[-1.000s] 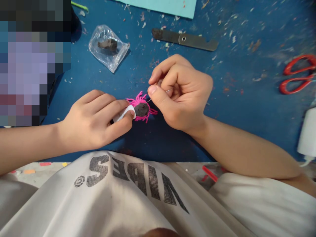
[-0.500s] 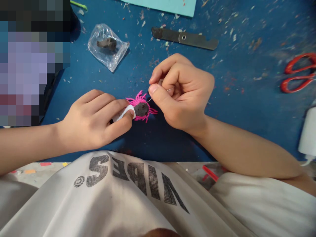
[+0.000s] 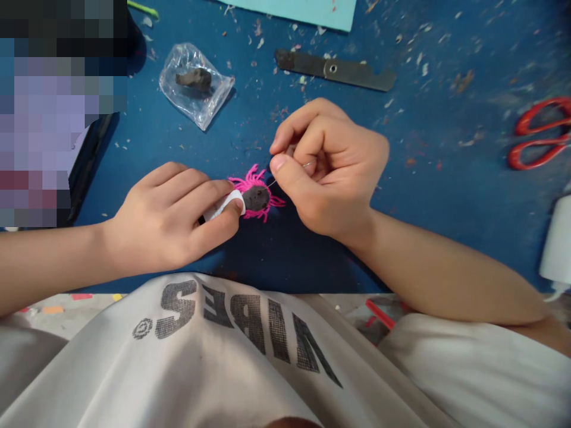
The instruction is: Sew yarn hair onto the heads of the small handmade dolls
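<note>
A small figure lies low over the blue table, with a dark grey clay head (image 3: 256, 199), pink yarn strands (image 3: 253, 176) around it and a white body (image 3: 226, 205). My left hand (image 3: 172, 214) is closed round the white body, thumb and fingers pinching it. To the right, my right hand (image 3: 332, 166) pinches a thin metal wire or needle (image 3: 272, 182) between thumb and index finger. The thin piece's far end meets the clay head near its upper edge. Small dark marks show on the clay.
Beyond my hands on the blue table (image 3: 428, 196) lie a clear bag (image 3: 178, 101) with dark clay, a dark flat blade-like tool (image 3: 352, 72) and a light blue sheet (image 3: 307, 10). Red-handled scissors (image 3: 520, 156) and a white bottle (image 3: 557, 244) are at the right.
Both hands keep nearly the same places and grips. The whole view has shifted very slightly.
</note>
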The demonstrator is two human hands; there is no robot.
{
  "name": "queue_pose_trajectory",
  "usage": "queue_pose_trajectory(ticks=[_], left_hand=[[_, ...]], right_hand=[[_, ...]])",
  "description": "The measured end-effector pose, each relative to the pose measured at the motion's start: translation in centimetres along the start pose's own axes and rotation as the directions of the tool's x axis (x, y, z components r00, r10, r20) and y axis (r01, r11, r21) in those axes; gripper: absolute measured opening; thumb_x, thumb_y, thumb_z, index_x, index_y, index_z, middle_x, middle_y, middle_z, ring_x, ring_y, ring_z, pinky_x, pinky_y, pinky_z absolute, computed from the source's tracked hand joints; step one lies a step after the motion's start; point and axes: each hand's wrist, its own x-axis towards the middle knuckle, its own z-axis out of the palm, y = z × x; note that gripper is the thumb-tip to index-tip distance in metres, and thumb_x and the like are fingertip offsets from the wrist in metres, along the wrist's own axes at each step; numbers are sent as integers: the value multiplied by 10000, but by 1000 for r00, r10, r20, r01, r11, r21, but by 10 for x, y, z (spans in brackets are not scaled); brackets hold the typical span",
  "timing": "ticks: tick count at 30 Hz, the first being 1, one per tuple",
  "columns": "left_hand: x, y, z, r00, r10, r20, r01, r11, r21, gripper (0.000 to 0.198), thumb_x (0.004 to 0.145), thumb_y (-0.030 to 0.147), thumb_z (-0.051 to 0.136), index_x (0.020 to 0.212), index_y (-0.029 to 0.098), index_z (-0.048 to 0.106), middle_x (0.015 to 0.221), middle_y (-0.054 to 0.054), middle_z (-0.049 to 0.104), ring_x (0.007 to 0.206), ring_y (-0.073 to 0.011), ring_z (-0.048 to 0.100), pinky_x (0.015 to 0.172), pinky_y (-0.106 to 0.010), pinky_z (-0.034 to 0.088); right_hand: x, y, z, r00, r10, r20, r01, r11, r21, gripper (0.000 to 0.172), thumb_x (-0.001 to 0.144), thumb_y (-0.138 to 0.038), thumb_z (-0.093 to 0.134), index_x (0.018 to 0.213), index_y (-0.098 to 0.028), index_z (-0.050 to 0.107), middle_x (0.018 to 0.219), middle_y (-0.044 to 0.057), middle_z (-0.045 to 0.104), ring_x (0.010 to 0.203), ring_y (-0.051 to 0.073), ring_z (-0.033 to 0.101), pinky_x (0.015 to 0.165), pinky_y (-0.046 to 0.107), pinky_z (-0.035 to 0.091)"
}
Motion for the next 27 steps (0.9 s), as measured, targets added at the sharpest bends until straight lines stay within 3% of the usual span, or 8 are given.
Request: queue_pose_trajectory(ticks=[5,11,17,27], left_hand=[[1,-4,-2,999,49,-10,-49,998,-37,87,1158,226,769,1225,180,740,1108,-98,927,812,-225,757,658,-395,613],[-4,2,1,999,-36,-5,36,999,-33,54,1175,233,732,1225,237,712,1145,-61,921,851,-218,788,703,-404,614],[-12,3,3,994,-103,44,109,978,-176,169,1153,225,788,1302,289,742,1262,-73,898,979,-245,814,793,-437,618],[-13,2,8,1000,-25,5,25,999,-49,111,1229,301,675,1313,235,707,1221,-75,874,939,-214,766,760,-381,596]], right_hand=[[0,0,0,999,-31,-8,31,1000,-1,553,999,-277,936,751,-274,441,926,42,714,987,282,775,910,527,721],[1,-3,0,999,-45,-12,45,999,-23,540,1007,-270,920,749,-272,445,905,37,709,963,273,769,909,523,713],[3,-6,0,997,-72,-16,71,997,-33,538,1005,-252,897,730,-266,435,901,33,726,925,259,768,908,517,708],[2,-9,-1,1000,-22,0,22,998,-59,547,1002,-260,906,731,-272,431,911,40,725,960,273,772,908,521,712]])
